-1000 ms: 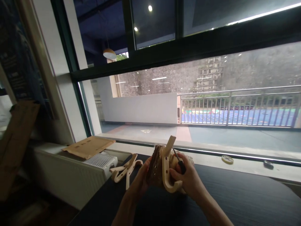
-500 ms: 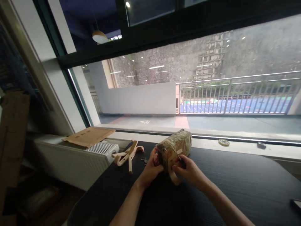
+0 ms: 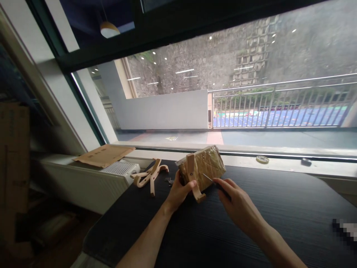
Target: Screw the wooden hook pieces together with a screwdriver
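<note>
Your left hand (image 3: pixel 178 191) has a firm grip on a wooden hook (image 3: pixel 192 178) and a plastic-wrapped block (image 3: pixel 208 167) together: your thumb presses the hook against the block's near face, with your fingers round the block's left end. Your right hand (image 3: pixel 232 193) is closed round the handle of a screwdriver (image 3: pixel 208 178). Its shaft points up and left across the block's face, its tip to the right of the hook; whether it touches the wrap, you cannot tell from here.

The hook stands slightly tilted, its curved end low, with a small dark spot partway up that could be a hole or a screw head. If your thumb eases, the hook could slide or swivel on that slick plastic. The block sits at a slant, so a hard push from the right could turn it in your left hand. A slip of the screwdriver could tear the wrap or jab your thumb, which lies close to its line.

Just left of your left hand, loose screws (image 3: pixel 169 181) lie on the tabletop (image 3: pixel 301 216); a careless wrist might scatter them. Beyond them, more wooden hooks (image 3: pixel 153 180) lie crossed near the tabletop's edge, where a knock could send one off. A roll of tape (image 3: pixel 262 159) rests on the windowsill (image 3: pixel 284 163), well apart.
</note>
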`<action>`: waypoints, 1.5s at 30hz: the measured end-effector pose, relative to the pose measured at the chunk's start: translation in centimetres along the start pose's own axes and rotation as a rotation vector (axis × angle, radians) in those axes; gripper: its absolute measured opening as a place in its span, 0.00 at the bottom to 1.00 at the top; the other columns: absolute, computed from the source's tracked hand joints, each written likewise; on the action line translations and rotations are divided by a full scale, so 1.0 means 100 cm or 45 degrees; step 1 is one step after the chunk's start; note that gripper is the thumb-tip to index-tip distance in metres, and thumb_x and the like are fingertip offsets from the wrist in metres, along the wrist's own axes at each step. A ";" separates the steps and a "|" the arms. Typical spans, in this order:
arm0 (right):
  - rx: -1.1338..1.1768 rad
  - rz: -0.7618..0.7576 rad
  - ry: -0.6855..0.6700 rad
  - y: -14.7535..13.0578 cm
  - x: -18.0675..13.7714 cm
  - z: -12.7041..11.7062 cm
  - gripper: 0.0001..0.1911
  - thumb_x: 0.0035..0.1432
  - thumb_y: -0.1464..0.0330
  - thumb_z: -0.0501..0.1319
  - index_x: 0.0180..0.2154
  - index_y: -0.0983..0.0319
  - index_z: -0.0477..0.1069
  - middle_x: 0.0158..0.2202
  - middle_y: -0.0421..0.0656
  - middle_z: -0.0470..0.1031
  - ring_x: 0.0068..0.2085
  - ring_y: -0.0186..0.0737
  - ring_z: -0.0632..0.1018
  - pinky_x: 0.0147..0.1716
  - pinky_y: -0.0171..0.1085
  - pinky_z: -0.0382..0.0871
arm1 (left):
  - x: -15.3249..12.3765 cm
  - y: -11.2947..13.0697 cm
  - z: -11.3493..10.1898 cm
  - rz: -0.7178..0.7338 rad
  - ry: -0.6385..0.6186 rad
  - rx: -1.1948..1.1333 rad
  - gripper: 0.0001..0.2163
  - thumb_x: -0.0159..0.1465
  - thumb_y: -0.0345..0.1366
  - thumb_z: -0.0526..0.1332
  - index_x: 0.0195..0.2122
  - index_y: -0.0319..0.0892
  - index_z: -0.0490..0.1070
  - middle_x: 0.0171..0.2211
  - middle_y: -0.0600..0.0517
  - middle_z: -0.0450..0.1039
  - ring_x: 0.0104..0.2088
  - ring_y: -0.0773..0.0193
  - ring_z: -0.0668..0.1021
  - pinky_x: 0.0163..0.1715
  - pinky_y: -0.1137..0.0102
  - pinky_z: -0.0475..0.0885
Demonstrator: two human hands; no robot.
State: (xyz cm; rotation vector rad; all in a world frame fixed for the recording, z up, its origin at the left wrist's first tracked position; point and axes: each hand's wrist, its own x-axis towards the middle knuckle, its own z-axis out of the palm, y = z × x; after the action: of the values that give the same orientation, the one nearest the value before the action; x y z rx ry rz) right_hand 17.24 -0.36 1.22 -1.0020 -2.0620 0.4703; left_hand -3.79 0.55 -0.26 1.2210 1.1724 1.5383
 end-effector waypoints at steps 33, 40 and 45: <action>-0.123 -0.128 0.224 -0.026 -0.004 0.001 0.13 0.61 0.66 0.53 0.44 0.58 0.73 0.34 0.43 0.76 0.30 0.35 0.76 0.29 0.32 0.66 | -0.009 0.004 0.010 0.095 -0.093 -0.051 0.34 0.48 0.31 0.69 0.54 0.47 0.53 0.44 0.50 0.70 0.47 0.57 0.74 0.49 0.62 0.68; -0.116 -0.130 0.238 -0.024 -0.005 0.003 0.13 0.61 0.67 0.53 0.44 0.58 0.73 0.35 0.43 0.76 0.30 0.35 0.76 0.29 0.33 0.66 | -0.011 0.010 0.014 0.158 0.032 0.071 0.33 0.48 0.32 0.68 0.54 0.45 0.55 0.48 0.48 0.69 0.50 0.55 0.72 0.52 0.63 0.66; -0.094 -0.135 0.245 -0.025 -0.005 0.002 0.12 0.60 0.67 0.54 0.44 0.59 0.73 0.36 0.44 0.76 0.31 0.36 0.76 0.31 0.33 0.67 | -0.011 0.011 0.015 0.239 0.125 0.193 0.33 0.48 0.32 0.68 0.54 0.44 0.56 0.49 0.47 0.67 0.51 0.55 0.71 0.53 0.62 0.64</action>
State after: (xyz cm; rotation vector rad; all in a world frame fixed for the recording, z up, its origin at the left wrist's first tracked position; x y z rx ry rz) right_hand 16.05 -2.32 2.41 -0.9368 -1.9591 0.2347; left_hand -2.19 -0.56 0.76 1.4033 1.2876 1.6885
